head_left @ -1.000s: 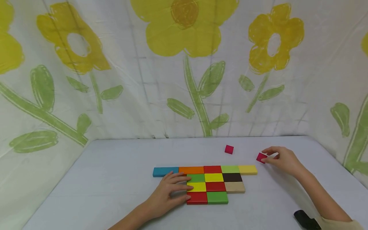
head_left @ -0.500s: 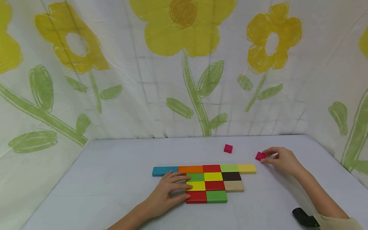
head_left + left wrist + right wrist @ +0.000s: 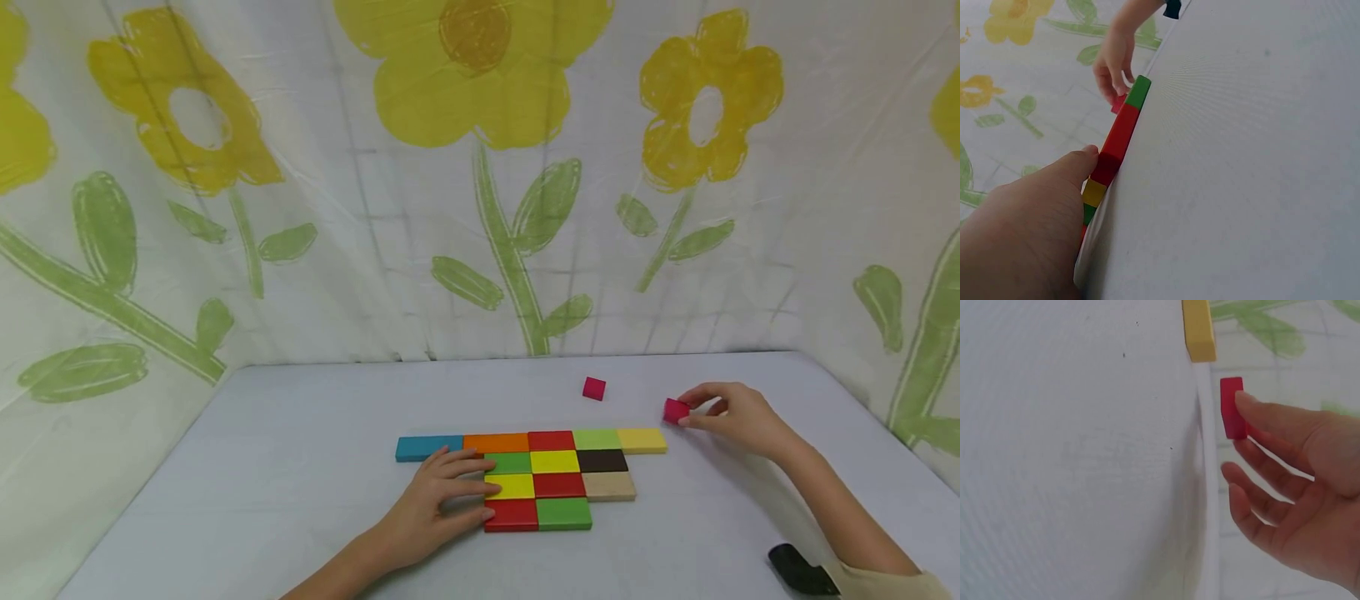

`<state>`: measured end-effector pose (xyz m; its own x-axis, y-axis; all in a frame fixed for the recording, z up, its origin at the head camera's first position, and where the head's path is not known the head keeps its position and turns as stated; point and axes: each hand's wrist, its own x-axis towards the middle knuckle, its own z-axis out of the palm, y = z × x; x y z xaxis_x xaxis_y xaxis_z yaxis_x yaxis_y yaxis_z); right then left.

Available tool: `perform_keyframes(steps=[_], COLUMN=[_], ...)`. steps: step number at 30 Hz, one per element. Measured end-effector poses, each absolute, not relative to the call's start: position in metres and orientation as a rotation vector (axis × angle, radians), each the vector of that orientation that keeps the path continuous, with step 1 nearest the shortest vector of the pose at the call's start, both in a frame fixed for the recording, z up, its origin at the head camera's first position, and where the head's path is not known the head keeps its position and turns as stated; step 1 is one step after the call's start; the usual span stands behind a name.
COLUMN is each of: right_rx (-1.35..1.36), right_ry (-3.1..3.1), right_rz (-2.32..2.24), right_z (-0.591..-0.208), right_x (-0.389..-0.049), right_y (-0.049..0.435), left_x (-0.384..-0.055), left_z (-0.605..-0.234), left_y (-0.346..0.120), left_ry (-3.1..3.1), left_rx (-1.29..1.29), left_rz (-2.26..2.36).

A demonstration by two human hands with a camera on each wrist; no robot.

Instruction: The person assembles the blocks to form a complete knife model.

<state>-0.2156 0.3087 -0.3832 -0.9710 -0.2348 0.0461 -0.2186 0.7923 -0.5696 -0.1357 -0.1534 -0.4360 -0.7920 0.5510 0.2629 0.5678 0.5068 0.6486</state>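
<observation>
Flat coloured wooden blocks lie edge to edge in stepped rows on the table, with a red block [image 3: 510,516] and a green block [image 3: 565,514] nearest the person. My left hand [image 3: 435,507] rests along the left side of these rows, fingers spread and touching the yellow block [image 3: 513,487] and its neighbours. Beyond the far right end, my right hand [image 3: 738,418] pinches a small pinkish-red block [image 3: 675,411] between thumb and fingers. In the right wrist view that block [image 3: 1231,409] shows upright, its other fingers loosely bent below.
A second pinkish-red block [image 3: 594,389] lies alone behind the rows. The far row runs from a blue block [image 3: 420,448] to a pale yellow block [image 3: 642,441]. A flower-printed curtain [image 3: 345,250] hangs behind the white table [image 3: 285,467]. A black object [image 3: 798,570] sits by the right sleeve.
The right hand has shifted the pinched pinkish-red block very slightly to the left. My left hand stays in place at the rows. The whole head view has drifted a little.
</observation>
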Motion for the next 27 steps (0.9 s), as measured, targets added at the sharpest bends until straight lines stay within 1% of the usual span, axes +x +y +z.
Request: perform_keyframes(steps=[10,17,27], right_rx=[-0.590,-0.793,-0.762], right_ry=[2.735,2.621,2.538], right_rz=[-1.087,-1.139,-1.093], right_z=[-0.374,-0.373,-0.376], right_x=[-0.210,-0.207,-0.203], right_y=[0.298,0.289,0.275], left_x=[-0.135,-0.136,-0.135], left_z=[-0.435,-0.435,-0.435], left_y=[-0.153,-0.154,-0.154], left_ry=[-2.712,-2.736,-2.721], left_rx=[-1.003,-0.997,-1.005], left_rz=[-1.172,-1.179,-1.170])
